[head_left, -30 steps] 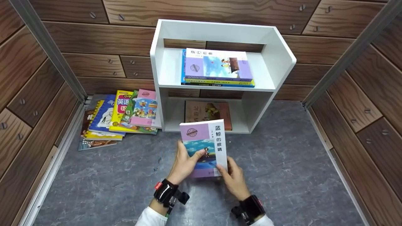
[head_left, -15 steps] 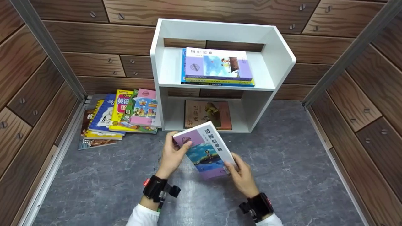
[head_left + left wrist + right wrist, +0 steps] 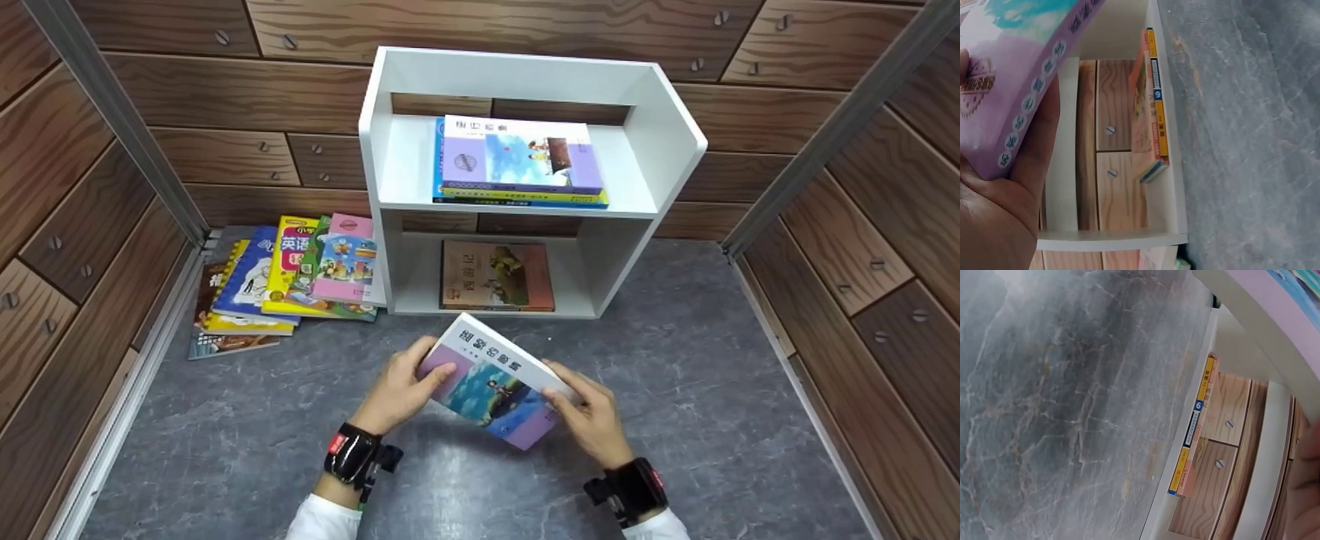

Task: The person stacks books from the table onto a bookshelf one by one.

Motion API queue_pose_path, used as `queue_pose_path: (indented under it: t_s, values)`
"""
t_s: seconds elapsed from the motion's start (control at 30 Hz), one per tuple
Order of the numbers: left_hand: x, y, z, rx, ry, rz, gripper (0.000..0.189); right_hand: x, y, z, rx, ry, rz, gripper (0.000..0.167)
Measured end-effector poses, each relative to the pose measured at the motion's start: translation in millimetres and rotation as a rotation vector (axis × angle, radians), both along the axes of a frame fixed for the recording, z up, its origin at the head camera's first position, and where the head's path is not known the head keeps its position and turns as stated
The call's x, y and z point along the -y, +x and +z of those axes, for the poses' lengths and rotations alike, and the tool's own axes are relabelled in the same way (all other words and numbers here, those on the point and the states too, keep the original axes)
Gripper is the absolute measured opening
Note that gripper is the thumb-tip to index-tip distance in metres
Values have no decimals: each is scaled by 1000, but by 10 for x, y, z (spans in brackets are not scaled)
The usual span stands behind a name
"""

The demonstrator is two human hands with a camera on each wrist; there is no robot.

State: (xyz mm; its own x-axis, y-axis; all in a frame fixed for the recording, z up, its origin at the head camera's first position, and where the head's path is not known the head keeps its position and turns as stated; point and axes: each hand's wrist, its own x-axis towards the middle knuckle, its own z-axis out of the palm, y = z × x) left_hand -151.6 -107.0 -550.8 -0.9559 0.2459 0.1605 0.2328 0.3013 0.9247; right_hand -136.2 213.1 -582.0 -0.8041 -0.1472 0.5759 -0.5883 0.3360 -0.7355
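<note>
Both hands hold a purple and white paperback book (image 3: 491, 386) above the floor in front of the shelf, its cover picture facing up and the book tilted. My left hand (image 3: 401, 386) grips the left end, thumb on the cover. On the other end, my right hand (image 3: 592, 412) pinches the book near its white edge, thumb on top. In the left wrist view the purple spine of the book (image 3: 1033, 98) faces the camera, with the left palm (image 3: 999, 219) beneath it. Only part of the right hand (image 3: 1303, 489) shows in the right wrist view.
A white two-tier shelf (image 3: 517, 212) stands against the wood-patterned wall. Its upper tier bears a stack of books (image 3: 521, 157); orange-covered books (image 3: 495, 274) lie flat on the lower one. Several overlapping books (image 3: 285, 277) lie on the grey floor (image 3: 712, 390) left of the shelf.
The book has turned from nearly upright to slanted sideways, its top end swinging left. My left hand has moved left to that end; my right hand has shifted slightly right.
</note>
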Motion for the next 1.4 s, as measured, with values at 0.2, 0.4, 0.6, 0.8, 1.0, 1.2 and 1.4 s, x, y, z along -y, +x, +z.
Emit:
queue_pose_path:
  t_s: [0.2, 0.4, 0.6, 0.8, 1.0, 1.2, 1.4]
  values:
    - [-67, 67, -104, -24, 12, 18, 20, -5, -26, 52, 30, -66, -29, 51]
    - [-162, 117, -143, -17, 133, 80, 17, 38, -20, 113, 271, -199, -125, 57]
    - [-260, 139, -212, -82, 241, 142, 19, 117, 9, 80, 354, -213, -212, 59]
    - [-364, -32, -747, -192, 369, 171, 21, 147, 22, -92, 352, -168, -219, 61]
    - [-461, -325, -1493, -30, 441, 276, 23, -44, -288, -962, 266, -165, -267, 65]
    - [-606, -152, -1048, -92, 421, 353, 39, 55, -203, -826, 207, -192, -241, 70]
    - [-634, -16, -702, 11, 344, 455, 68, 236, 32, -261, 364, -139, -208, 79]
